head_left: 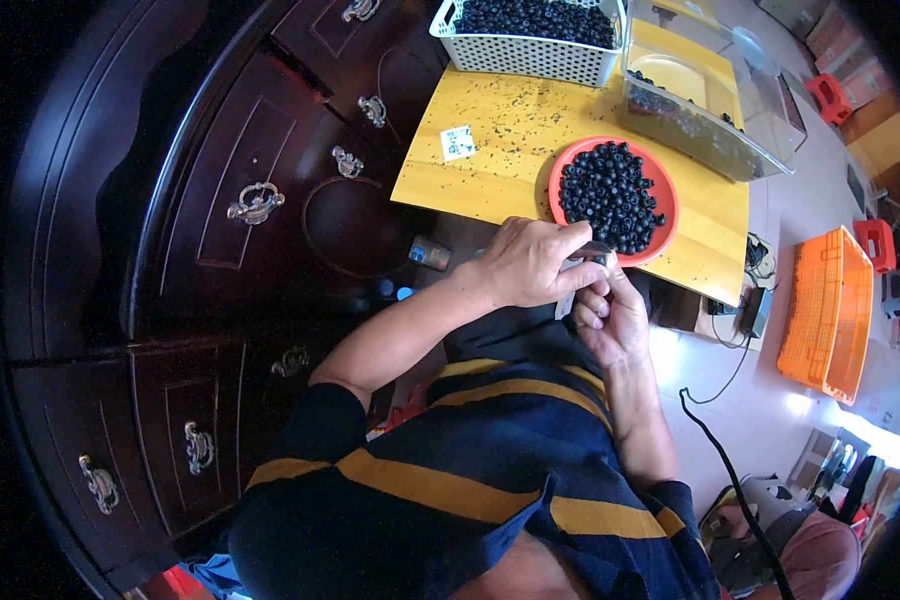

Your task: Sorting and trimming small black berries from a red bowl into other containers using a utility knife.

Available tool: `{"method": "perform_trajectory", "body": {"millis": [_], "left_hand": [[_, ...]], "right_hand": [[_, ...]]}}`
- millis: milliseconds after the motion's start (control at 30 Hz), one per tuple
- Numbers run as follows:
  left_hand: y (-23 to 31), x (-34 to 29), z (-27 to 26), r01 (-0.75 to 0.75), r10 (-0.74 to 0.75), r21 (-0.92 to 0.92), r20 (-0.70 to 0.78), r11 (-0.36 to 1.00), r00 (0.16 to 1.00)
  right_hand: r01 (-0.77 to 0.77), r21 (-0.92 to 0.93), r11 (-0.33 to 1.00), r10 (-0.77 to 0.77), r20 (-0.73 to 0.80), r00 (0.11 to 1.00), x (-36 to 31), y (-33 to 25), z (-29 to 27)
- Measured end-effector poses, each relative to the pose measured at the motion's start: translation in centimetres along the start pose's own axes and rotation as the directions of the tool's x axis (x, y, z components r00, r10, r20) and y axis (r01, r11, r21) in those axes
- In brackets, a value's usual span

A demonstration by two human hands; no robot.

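Note:
Both hands meet just in front of the near rim of a red round plate [670, 215], which is heaped with small black ring-shaped parts [610, 190]. My left hand [535, 262] is closed, with a small dark shiny piece [592, 251] between its thumb and forefinger. My right hand [612, 315] is closed too, its fingertips pinched against the left hand's at that piece. What the right fingers hold is too small and covered to make out. The plate rests on the yellow tabletop [470, 100].
A white perforated basket [530, 58] full of black parts stands at the far edge. To its right is a clear plastic bin [700, 135] with some parts inside. Dark crumbs and a white printed card [458, 143] lie on the table. Dark drawers [250, 200] stand left, an orange crate [825, 315] right.

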State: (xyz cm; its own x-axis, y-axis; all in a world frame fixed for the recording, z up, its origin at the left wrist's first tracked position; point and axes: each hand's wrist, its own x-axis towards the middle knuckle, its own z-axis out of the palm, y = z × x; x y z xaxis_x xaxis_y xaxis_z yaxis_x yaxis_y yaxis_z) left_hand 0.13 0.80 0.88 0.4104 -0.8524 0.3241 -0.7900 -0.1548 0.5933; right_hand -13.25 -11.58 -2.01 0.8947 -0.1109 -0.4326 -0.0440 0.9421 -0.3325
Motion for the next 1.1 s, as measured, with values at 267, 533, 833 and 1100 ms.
{"method": "perform_trajectory", "body": {"millis": [267,533,833,1100], "left_hand": [[-0.1,-0.4,0.3,0.034,-0.034,-0.022,0.002,0.999,0.999],[-0.3,0.1,1.0,0.040,-0.044,-0.099,-0.038,0.994,0.998],[0.4,0.6,0.4,0.043,-0.043,-0.009,0.017,0.999,0.999],[0.7,0.9,0.7,0.043,-0.044,0.018,0.057,0.999,0.997]], "right_hand": [[0.095,-0.104,0.990,-0.095,0.009,0.995,0.0,0.3,-0.2],[0.138,-0.068,0.988,-0.139,-0.015,0.990,0.3,0.2,0.1],[0.110,-0.042,0.993,-0.110,0.004,0.994,0.2,0.0,-0.3],[0.104,-0.005,0.995,-0.104,-0.012,0.994,0.2,-0.1,-1.1]]}}
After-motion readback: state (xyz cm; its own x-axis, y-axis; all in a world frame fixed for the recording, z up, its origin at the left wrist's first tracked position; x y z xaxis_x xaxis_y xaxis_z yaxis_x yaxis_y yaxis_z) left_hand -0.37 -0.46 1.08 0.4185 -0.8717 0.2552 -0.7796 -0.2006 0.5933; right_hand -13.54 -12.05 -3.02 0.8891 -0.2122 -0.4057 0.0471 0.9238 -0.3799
